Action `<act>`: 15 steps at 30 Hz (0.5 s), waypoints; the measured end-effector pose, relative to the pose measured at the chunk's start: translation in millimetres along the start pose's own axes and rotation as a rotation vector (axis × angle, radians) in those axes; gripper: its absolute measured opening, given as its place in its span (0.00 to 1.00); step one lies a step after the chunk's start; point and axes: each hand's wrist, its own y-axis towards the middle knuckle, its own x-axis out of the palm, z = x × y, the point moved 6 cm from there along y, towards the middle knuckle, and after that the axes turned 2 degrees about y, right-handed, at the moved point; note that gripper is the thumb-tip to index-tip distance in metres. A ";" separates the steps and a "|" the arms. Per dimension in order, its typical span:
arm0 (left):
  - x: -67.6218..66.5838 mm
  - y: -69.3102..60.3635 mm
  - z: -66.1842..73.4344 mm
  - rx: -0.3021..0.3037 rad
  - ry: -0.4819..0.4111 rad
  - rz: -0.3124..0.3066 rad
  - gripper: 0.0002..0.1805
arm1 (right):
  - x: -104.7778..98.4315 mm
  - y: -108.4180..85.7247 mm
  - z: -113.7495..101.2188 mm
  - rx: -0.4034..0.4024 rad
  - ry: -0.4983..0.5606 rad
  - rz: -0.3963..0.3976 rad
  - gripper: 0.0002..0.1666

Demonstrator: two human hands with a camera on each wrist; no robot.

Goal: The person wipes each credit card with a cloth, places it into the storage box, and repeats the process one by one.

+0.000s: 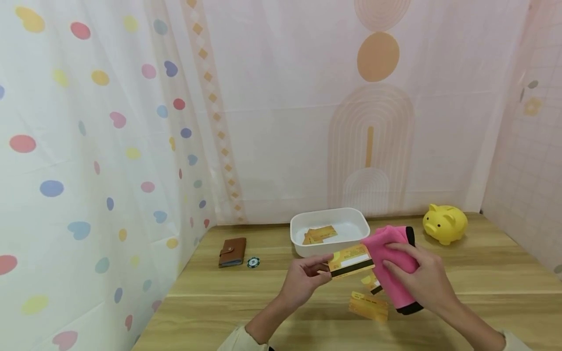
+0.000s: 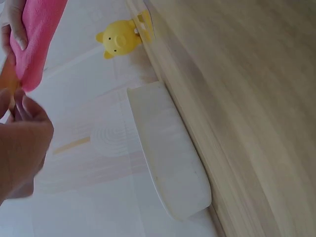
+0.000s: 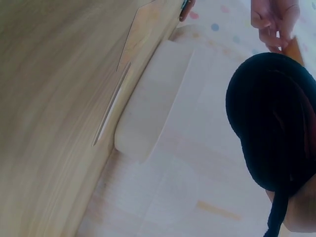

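Note:
In the head view my left hand [image 1: 303,280] pinches a yellow bank card [image 1: 351,262] by its left end, its black stripe and white strip showing. My right hand [image 1: 423,278] grips a folded pink cloth [image 1: 392,273] with black edging, which meets the card's right end. Below them on the table lie an orange card [image 1: 369,307] and another yellow card [image 1: 372,282], partly hidden by the cloth. Behind the hands stands a white tray [image 1: 330,248] with several cards [image 1: 319,234] inside. In the right wrist view the cloth's dark edge [image 3: 261,123] hides most of the right hand.
A brown wallet [image 1: 232,252] lies on the left of the wooden table [image 1: 210,312], beside a dark poker chip [image 1: 253,263]. A yellow piggy bank [image 1: 445,224] stands at the back right. Patterned curtains [image 1: 272,122] hang behind and along both sides.

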 end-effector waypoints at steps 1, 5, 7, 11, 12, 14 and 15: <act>-0.6 0.4 -0.2 0.003 -0.005 0.026 0.18 | 0.1 -0.2 -0.7 0.000 0.002 0.000 0.21; -4.0 1.5 0.5 0.038 0.007 0.145 0.11 | 0.9 -1.2 -3.1 -0.006 0.015 0.004 0.21; -5.2 1.8 0.5 0.057 0.023 0.184 0.09 | 1.2 -1.2 -3.3 -0.006 0.022 0.001 0.21; -6.6 2.1 -2.7 0.054 0.042 0.220 0.09 | 1.1 -0.8 -2.3 0.005 0.026 -0.005 0.21; -6.8 2.5 -4.3 0.044 0.035 0.223 0.09 | 0.9 -0.6 -2.1 0.007 0.027 -0.006 0.21; -7.2 2.7 -7.1 0.019 0.017 0.226 0.09 | 0.5 -0.3 -2.2 0.009 0.024 -0.005 0.21; -7.3 2.9 -8.3 0.003 0.006 0.226 0.09 | 0.3 -0.1 -2.4 0.008 0.024 -0.004 0.21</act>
